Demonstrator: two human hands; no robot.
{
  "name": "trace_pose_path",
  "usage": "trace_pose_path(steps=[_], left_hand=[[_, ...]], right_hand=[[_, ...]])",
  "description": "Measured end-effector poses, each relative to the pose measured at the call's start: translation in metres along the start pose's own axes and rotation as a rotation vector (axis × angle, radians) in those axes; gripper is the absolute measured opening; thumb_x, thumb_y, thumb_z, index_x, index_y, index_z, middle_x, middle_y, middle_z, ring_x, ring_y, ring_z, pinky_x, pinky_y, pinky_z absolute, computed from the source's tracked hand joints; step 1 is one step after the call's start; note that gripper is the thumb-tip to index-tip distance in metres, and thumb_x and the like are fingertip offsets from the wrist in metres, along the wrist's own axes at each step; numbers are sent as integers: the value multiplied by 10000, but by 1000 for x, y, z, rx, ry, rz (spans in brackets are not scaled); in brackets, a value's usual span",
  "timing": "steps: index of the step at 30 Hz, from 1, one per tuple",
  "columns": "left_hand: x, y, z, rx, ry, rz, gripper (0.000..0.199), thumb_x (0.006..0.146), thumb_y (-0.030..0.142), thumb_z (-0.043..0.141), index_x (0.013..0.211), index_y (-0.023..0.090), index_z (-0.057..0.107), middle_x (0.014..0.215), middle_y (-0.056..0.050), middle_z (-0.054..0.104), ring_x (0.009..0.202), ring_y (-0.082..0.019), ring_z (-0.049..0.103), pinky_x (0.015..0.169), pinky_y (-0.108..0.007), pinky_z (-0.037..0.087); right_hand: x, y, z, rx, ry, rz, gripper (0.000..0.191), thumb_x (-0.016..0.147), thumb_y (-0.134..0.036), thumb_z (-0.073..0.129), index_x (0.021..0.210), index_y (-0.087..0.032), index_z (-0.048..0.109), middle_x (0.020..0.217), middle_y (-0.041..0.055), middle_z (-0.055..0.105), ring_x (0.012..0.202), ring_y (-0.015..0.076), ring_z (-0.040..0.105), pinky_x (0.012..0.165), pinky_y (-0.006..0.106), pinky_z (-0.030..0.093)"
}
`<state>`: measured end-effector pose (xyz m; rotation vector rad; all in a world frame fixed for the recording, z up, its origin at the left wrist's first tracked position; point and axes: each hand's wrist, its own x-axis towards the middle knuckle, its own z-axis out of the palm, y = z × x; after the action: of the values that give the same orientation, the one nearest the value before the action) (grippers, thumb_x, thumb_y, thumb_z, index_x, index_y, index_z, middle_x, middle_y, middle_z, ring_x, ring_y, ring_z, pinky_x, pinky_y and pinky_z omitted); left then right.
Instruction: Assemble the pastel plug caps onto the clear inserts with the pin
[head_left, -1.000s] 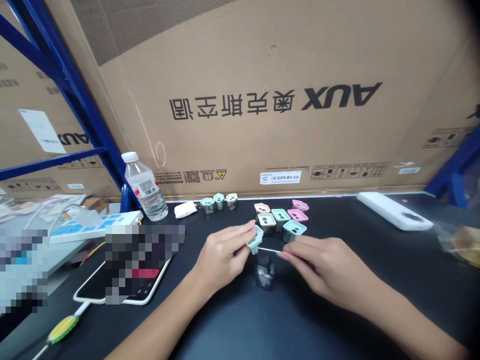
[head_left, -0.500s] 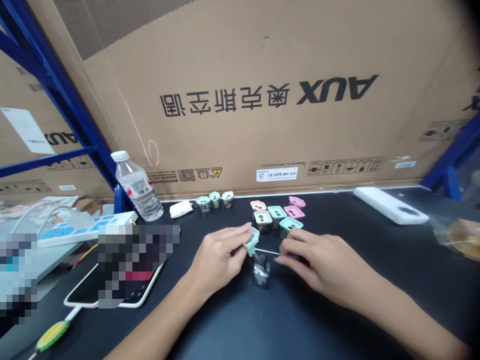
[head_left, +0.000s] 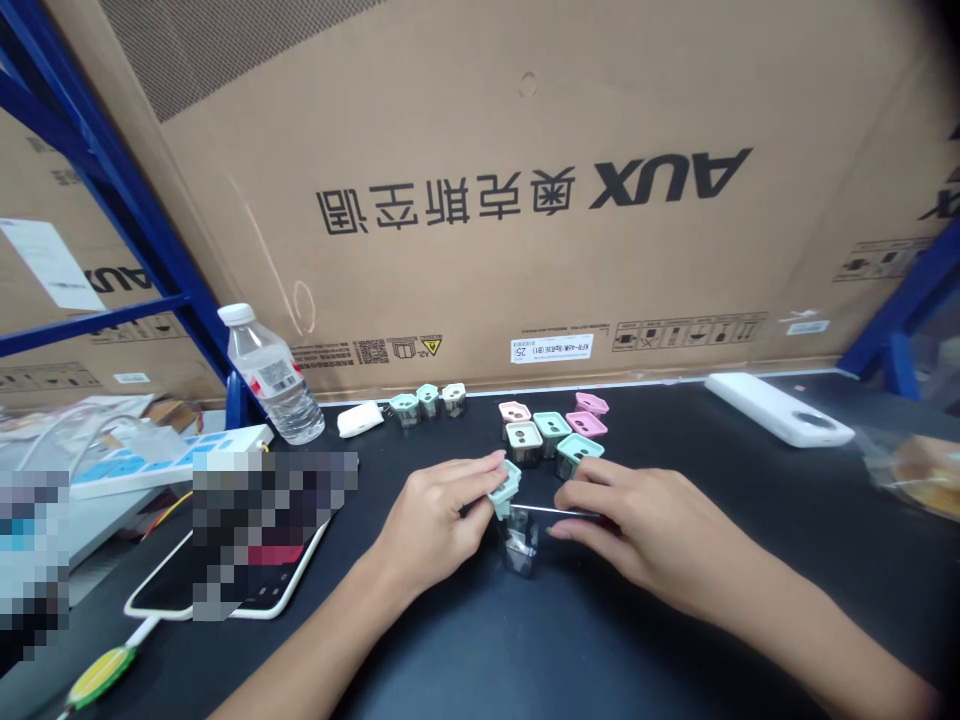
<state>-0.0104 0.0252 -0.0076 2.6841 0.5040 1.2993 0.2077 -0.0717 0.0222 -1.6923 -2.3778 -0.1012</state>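
Observation:
My left hand (head_left: 442, 510) is closed in a pinch on the mint-green top of a pencil sharpener (head_left: 505, 484). My right hand (head_left: 637, 520) grips a thin metal rod, which looks like a slim screwdriver (head_left: 544, 510); its tip meets the side of the mint-green top. The rod's other end is hidden by my fingers. Just below the top, a smoky see-through sharpener container (head_left: 520, 548) stands on the black table. Beyond my hands, several two-hole pencil sharpeners stand grouped, among them a cream one (head_left: 524, 436), a mint one (head_left: 579, 449) and a pink one (head_left: 586, 424).
Farther left stand more sharpeners (head_left: 403, 404) beside a small white case (head_left: 360, 419). A water bottle (head_left: 274, 375), a phone (head_left: 281, 590) and a power strip (head_left: 240, 440) lie leftward. At right is a white oblong device (head_left: 780, 410). A large cardboard box (head_left: 450, 270) backs the table (head_left: 480, 660).
The rod's tip sits slightly lower against the mint-green top, and my right thumb has shifted a little. Both hands otherwise keep their hold; the view has drifted slightly.

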Motion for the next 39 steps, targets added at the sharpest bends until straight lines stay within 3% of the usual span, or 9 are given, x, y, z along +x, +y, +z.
trace_pose_path(steps=[4, 7, 17, 24, 31, 36, 39], left_hand=[[0, 2, -1, -4, 9, 13, 314, 766, 14, 591, 1015, 118, 753, 1072, -105, 736, 965, -213, 723, 897, -295, 591], [0, 2, -1, -4, 8, 17, 310, 770, 18, 592, 1014, 120, 753, 1066, -102, 738, 962, -208, 724, 896, -287, 590], [-1, 2, -1, -49, -1, -57, 279, 793, 65, 612, 1017, 141, 759, 1076, -88, 735, 975, -196, 720, 912, -268, 577], [6, 8, -8, -278, -84, -392, 201, 803, 168, 666, 958, 220, 781, 1050, -32, 753, 980, -201, 717, 939, -305, 558], [13, 14, -13, -548, -140, -583, 154, 787, 181, 685, 904, 198, 784, 946, -48, 772, 868, -205, 723, 809, -300, 571], [16, 17, -11, -923, -86, -809, 207, 744, 175, 733, 947, 143, 756, 928, -77, 771, 847, -196, 721, 793, -284, 565], [18, 20, -9, -1081, -32, -912, 240, 723, 157, 748, 960, 122, 737, 869, -80, 763, 762, -178, 712, 728, -278, 571]], right_hand=[[2, 1, -2, 27, 42, -15, 343, 1002, -398, 396, 809, -229, 624, 774, 8, 567, 696, 173, 571, 633, 294, 398], [2, 2, -2, 18, 47, -16, 309, 990, -367, 433, 783, -215, 605, 776, 14, 566, 719, 181, 558, 657, 306, 398], [-3, 4, -7, 43, -39, 1, 325, 993, -396, 425, 725, -221, 487, 733, -19, 553, 607, 158, 535, 559, 283, 324], [1, 5, -15, 401, 58, 54, 223, 999, -364, 443, 881, -259, 599, 842, -31, 640, 762, 134, 586, 714, 264, 424], [4, -1, -6, 408, 152, 72, 218, 978, -350, 485, 973, -280, 691, 851, 0, 664, 740, 147, 610, 692, 271, 454], [8, -11, 5, 412, 213, 99, 229, 980, -319, 473, 977, -257, 693, 859, 18, 689, 740, 162, 622, 700, 286, 467], [11, -18, 11, 474, 235, 145, 217, 962, -320, 508, 1132, -265, 630, 913, 11, 696, 754, 162, 632, 710, 287, 473]])
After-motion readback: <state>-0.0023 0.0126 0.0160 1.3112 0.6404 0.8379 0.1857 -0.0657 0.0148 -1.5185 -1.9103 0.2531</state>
